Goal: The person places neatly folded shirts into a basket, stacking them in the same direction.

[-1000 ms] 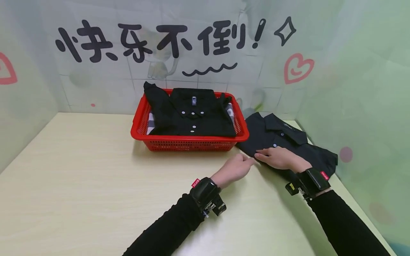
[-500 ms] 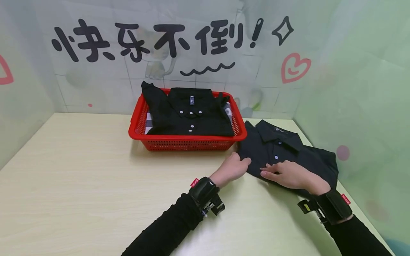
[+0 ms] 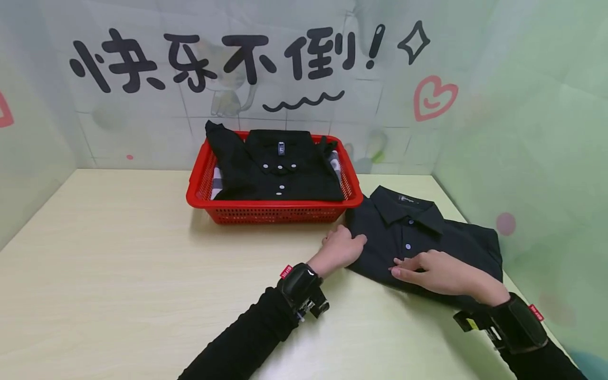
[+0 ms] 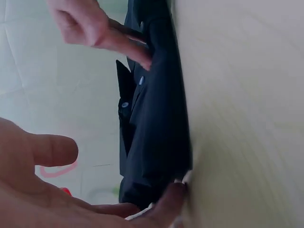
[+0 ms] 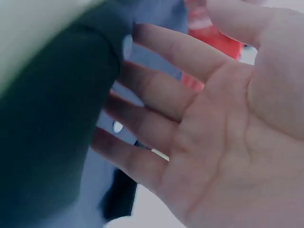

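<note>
A folded dark navy shirt (image 3: 456,245) lies at the right of the table, collar toward the back wall and white buttons up. My left hand (image 3: 338,247) is at its left edge. In the left wrist view, the fingers reach the shirt's edge near the tabletop, while the thumb (image 4: 54,149) stands well apart from them. Over the shirt's lower front, my right hand (image 3: 437,272) lies with fingers extended. Its palm and spread fingers (image 5: 156,92) show in the right wrist view, fingertips against the cloth beside the buttons.
Behind my left hand stands a red plastic basket (image 3: 275,204) with a folded black shirt (image 3: 304,184) on top of checked cloth. A printed backdrop (image 3: 142,132) closes off the back and both sides of the pale wooden table (image 3: 119,264).
The navy shirt has slid toward me, away from the back wall. My right hand has moved nearer and to the right, while my left hand has kept by the shirt's left edge.
</note>
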`<act>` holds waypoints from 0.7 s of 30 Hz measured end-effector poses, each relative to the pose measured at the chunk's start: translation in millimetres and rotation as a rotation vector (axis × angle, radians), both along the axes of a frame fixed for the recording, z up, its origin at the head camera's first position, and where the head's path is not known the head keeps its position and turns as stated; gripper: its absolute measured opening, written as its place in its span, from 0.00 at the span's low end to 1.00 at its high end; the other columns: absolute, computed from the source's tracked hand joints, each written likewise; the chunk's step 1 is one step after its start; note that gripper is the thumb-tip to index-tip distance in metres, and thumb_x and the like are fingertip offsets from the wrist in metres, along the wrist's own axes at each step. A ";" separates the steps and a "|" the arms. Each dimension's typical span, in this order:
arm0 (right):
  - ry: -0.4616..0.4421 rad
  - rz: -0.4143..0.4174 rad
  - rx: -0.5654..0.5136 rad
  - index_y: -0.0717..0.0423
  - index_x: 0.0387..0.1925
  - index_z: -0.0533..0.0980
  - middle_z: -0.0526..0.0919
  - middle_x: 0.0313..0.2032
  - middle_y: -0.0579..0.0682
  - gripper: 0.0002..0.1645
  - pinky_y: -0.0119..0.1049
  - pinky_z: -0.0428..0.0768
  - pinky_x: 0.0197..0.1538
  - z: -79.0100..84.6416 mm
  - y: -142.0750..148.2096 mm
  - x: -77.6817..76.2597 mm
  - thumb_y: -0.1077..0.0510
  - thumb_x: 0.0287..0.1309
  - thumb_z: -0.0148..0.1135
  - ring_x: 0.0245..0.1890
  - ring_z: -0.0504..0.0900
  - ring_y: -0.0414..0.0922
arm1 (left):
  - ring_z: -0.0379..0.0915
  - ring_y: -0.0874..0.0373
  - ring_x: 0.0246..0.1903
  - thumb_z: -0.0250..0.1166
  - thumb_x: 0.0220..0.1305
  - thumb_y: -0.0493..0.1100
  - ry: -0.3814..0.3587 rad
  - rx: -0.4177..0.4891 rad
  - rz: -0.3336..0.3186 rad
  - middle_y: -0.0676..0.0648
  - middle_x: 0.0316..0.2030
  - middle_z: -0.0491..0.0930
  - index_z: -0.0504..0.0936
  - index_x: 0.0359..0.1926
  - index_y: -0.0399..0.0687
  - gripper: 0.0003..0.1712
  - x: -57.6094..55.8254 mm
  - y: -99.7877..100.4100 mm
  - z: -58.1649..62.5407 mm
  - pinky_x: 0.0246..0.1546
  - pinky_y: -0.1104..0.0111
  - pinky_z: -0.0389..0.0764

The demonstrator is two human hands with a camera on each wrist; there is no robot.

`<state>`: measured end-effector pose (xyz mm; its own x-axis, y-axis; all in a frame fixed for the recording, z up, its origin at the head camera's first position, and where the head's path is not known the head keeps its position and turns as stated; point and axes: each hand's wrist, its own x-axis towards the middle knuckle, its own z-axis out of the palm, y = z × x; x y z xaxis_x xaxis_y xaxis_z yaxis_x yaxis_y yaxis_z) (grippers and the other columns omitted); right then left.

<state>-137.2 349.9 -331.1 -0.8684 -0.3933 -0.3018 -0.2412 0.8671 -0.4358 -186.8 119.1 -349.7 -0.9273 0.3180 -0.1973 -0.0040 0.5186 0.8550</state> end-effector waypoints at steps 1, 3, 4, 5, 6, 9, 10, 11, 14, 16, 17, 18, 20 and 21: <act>-0.015 -0.024 -0.040 0.48 0.58 0.80 0.81 0.54 0.47 0.31 0.45 0.75 0.55 0.2 5.1 0.5 0.33 0.68 0.51 0.61 0.73 0.51 | 0.59 0.39 0.60 0.53 0.72 0.49 -0.006 0.027 -0.007 0.33 0.61 0.65 0.63 0.66 0.25 0.34 -0.4 -0.3 -0.3 0.61 0.50 0.64; -0.019 -0.068 -0.117 0.48 0.59 0.79 0.81 0.54 0.45 0.28 0.42 0.74 0.56 0.8 17.4 0.8 0.37 0.70 0.51 0.61 0.73 0.49 | 0.60 0.41 0.61 0.54 0.73 0.48 -0.015 0.079 -0.016 0.34 0.64 0.65 0.61 0.67 0.24 0.34 -1.4 -0.9 -1.4 0.62 0.52 0.64; -0.011 -0.090 -0.143 0.48 0.59 0.79 0.81 0.53 0.45 0.26 0.41 0.74 0.56 1.7 24.3 1.0 0.39 0.71 0.51 0.61 0.73 0.48 | 0.61 0.42 0.61 0.54 0.73 0.47 -0.014 0.097 -0.021 0.34 0.64 0.64 0.61 0.67 0.24 0.34 -2.5 -0.9 -3.0 0.63 0.53 0.65; 0.005 -0.112 -0.159 0.48 0.59 0.79 0.82 0.53 0.44 0.25 0.39 0.74 0.56 3.1 30.9 1.4 0.40 0.72 0.51 0.60 0.73 0.48 | 0.63 0.43 0.61 0.54 0.73 0.46 -0.007 0.110 -0.029 0.34 0.64 0.65 0.61 0.67 0.24 0.33 -3.6 -1.1 -4.7 0.62 0.54 0.65; 0.034 -0.126 -0.161 0.48 0.59 0.79 0.80 0.56 0.43 0.24 0.39 0.73 0.58 4.3 37.2 1.9 0.41 0.72 0.50 0.62 0.72 0.49 | 0.64 0.44 0.60 0.55 0.72 0.45 0.007 0.117 -0.039 0.34 0.64 0.65 0.61 0.66 0.23 0.33 -4.9 -1.3 -6.6 0.62 0.55 0.66; 0.145 -0.189 -0.128 0.52 0.58 0.79 0.81 0.54 0.48 0.24 0.40 0.75 0.55 8.8 55.4 3.0 0.43 0.72 0.51 0.60 0.74 0.53 | 0.68 0.45 0.56 0.55 0.72 0.44 0.054 0.091 -0.061 0.34 0.60 0.69 0.65 0.63 0.22 0.30 -10.0 -1.2 -11.9 0.59 0.57 0.70; 0.177 -0.220 -0.112 0.54 0.59 0.79 0.81 0.54 0.51 0.25 0.43 0.75 0.55 9.9 61.0 3.2 0.43 0.73 0.51 0.59 0.74 0.55 | 0.70 0.46 0.53 0.55 0.71 0.44 0.068 0.075 -0.059 0.35 0.57 0.72 0.68 0.61 0.23 0.28 -12.2 -0.8 -12.9 0.56 0.58 0.72; 0.206 -0.252 -0.097 0.57 0.59 0.78 0.81 0.54 0.54 0.26 0.45 0.75 0.55 10.0 66.2 3.0 0.44 0.73 0.52 0.58 0.74 0.57 | 0.71 0.47 0.51 0.55 0.72 0.43 0.074 0.069 -0.054 0.36 0.54 0.74 0.70 0.60 0.23 0.26 -13.7 -0.5 -12.7 0.54 0.58 0.73; 0.241 -0.342 -0.034 0.70 0.59 0.73 0.76 0.55 0.68 0.31 0.57 0.74 0.52 8.8 79.7 1.5 0.45 0.74 0.50 0.56 0.73 0.66 | 0.71 0.48 0.48 0.54 0.72 0.44 0.053 0.063 -0.015 0.39 0.50 0.76 0.72 0.58 0.26 0.24 -18.3 2.6 -11.1 0.52 0.58 0.74; 0.213 -0.386 0.032 0.78 0.59 0.68 0.71 0.56 0.76 0.37 0.61 0.72 0.51 6.4 86.4 0.8 0.44 0.74 0.48 0.55 0.70 0.71 | 0.70 0.48 0.48 0.54 0.72 0.44 0.035 0.065 0.015 0.40 0.50 0.76 0.73 0.58 0.27 0.24 -20.5 4.8 -9.2 0.51 0.57 0.74; 0.186 -0.404 0.069 0.82 0.59 0.65 0.69 0.56 0.79 0.40 0.62 0.72 0.50 5.0 89.1 0.7 0.43 0.74 0.47 0.54 0.69 0.73 | 0.70 0.48 0.49 0.54 0.72 0.44 0.027 0.069 0.022 0.40 0.51 0.76 0.72 0.58 0.28 0.24 -21.1 5.7 -8.6 0.52 0.56 0.73; 0.157 -0.420 0.102 0.85 0.57 0.63 0.67 0.55 0.82 0.42 0.62 0.73 0.49 3.8 91.3 0.9 0.42 0.74 0.46 0.53 0.69 0.74 | 0.70 0.48 0.49 0.55 0.71 0.44 0.022 0.067 0.028 0.40 0.51 0.76 0.72 0.58 0.28 0.24 -21.8 6.8 -8.4 0.53 0.56 0.73; 0.100 -0.449 0.148 0.88 0.53 0.62 0.68 0.50 0.83 0.45 0.60 0.74 0.47 1.0 94.7 1.1 0.40 0.73 0.45 0.49 0.71 0.74 | 0.70 0.48 0.49 0.56 0.71 0.44 0.012 0.066 0.040 0.40 0.51 0.76 0.73 0.58 0.28 0.24 -23.2 8.2 -8.7 0.52 0.56 0.73; 0.078 -0.464 0.158 0.90 0.51 0.61 0.67 0.49 0.84 0.46 0.60 0.74 0.46 -0.4 96.1 1.2 0.40 0.73 0.44 0.48 0.71 0.75 | 0.70 0.48 0.48 0.56 0.70 0.43 0.012 0.065 0.046 0.40 0.50 0.76 0.73 0.57 0.28 0.23 -23.7 9.0 -8.9 0.52 0.56 0.73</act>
